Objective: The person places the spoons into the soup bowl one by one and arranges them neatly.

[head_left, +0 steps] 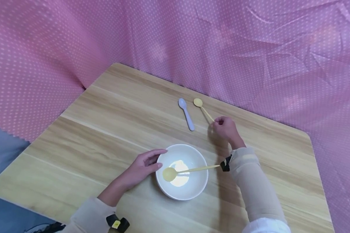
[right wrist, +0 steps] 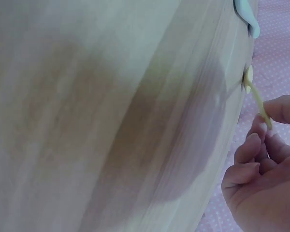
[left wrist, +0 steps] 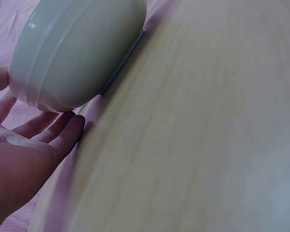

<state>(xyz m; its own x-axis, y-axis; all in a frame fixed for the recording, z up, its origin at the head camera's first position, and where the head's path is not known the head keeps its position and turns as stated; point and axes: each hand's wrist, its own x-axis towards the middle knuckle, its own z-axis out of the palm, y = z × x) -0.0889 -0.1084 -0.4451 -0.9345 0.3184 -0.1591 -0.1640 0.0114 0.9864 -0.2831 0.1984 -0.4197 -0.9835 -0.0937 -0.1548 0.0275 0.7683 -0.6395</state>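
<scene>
My left hand [head_left: 140, 168] rests against the left side of a white bowl [head_left: 192, 191], its fingertips right at the rim. In the left wrist view, its fairly straight fingers [left wrist: 63, 135] touch the bowl's outer wall [left wrist: 87, 48]. Across the bowl lies a yellow spoon [head_left: 169, 174], its handle pointing right over the rim. My right hand [head_left: 226, 129], farther back, pinches the handle end of a second yellow spoon [head_left: 197, 102] between thumb and fingers. This spoon's handle slants up from its round head, and the right wrist view shows the pinched handle [right wrist: 259, 101] too.
A pale lilac spoon [head_left: 186, 113] lies left of the held spoon. Everything stands on a wooden table [head_left: 90, 129] with rounded corners. A pink dotted cloth [head_left: 178, 38] hangs behind the table's far edge.
</scene>
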